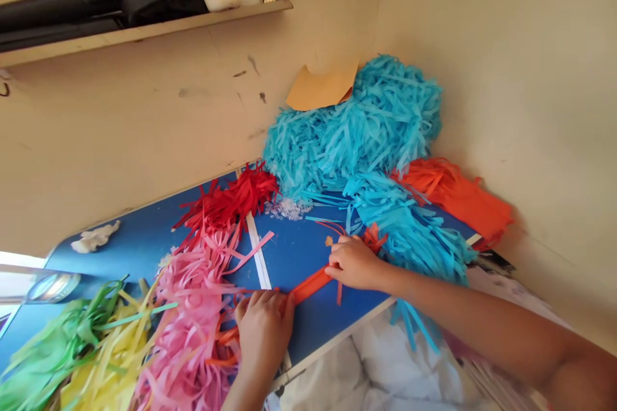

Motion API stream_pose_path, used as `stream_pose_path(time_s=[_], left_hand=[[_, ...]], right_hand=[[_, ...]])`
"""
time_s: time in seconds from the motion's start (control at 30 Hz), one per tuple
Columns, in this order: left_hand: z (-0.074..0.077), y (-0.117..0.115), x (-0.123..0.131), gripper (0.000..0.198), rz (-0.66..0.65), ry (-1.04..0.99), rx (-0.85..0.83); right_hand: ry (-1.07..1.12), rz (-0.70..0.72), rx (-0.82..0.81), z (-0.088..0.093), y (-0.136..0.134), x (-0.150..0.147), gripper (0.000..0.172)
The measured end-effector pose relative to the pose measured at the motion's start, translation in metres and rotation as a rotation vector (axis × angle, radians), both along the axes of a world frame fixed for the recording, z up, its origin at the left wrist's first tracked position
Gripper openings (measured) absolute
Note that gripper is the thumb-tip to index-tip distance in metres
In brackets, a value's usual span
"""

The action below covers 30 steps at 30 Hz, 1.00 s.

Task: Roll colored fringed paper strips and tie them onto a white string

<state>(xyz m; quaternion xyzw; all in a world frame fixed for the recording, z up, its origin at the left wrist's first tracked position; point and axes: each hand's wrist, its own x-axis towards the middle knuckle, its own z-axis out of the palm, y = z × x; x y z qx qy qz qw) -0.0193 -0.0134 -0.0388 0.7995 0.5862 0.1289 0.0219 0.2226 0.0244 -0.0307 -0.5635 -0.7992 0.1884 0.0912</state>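
An orange tissue-paper tassel (312, 286) stretches between my hands, rolled flat in its middle over the blue tabletop (308, 327). My left hand (266, 321) is closed on its near left end, where orange strips fan out over the pink fringe. Closed on the other end is my right hand (355, 262), with loose orange strips showing past the fingers. Pink tassels (187, 308) lie just left of my left hand. Beside my right hand sits a bundle of blue tassels (409, 231).
A large blue fringed pile (361, 122) stands in the corner with a tan paper piece (322, 87) on it. Red tassels (241, 196), yellow tassels (113, 359), green tassels (62, 340) and orange fringe (457, 196) surround the work spot. A shelf (144, 30) runs along the wall.
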Motion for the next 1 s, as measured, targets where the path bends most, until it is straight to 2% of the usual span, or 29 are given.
stream_pose_path(time_s=[0.3,0.37,0.43,0.5,0.57,0.63,0.73,0.83,0.93,1.0], left_hand=[[0.010,0.012,0.005,0.035,-0.023,0.208,-0.096],[0.012,0.012,0.006,0.025,-0.016,0.211,-0.049],[0.015,0.010,0.007,0.016,-0.074,0.194,0.028],[0.016,0.007,0.009,0.021,-0.199,0.198,0.069],[0.017,0.004,0.010,0.028,-0.312,0.220,0.072],[0.017,0.000,0.012,0.027,-0.358,0.225,0.079],[0.018,-0.003,0.016,0.018,-0.355,0.191,0.099],[0.020,-0.004,0.020,0.013,-0.329,0.163,0.089],[0.022,-0.002,0.022,0.016,-0.290,0.172,0.079],[0.022,-0.001,0.023,0.021,-0.255,0.184,0.085]], right_hand=[[-0.093,-0.014,-0.017,-0.001,0.012,-0.003,0.025],[-0.109,-0.041,-0.006,0.006,0.013,0.001,0.020],[-0.113,-0.074,0.075,0.014,0.010,0.005,0.016],[-0.102,0.045,0.228,0.019,0.003,0.005,0.016],[-0.120,0.300,0.386,0.018,-0.005,0.001,0.010],[-0.182,0.523,0.478,0.011,-0.011,-0.005,0.020],[-0.271,0.636,0.551,-0.002,-0.009,-0.012,0.029],[-0.274,0.630,0.509,-0.005,0.001,-0.015,0.025],[-0.242,0.525,0.369,0.001,0.007,-0.017,0.018],[-0.239,0.459,0.342,0.006,0.006,-0.021,0.014]])
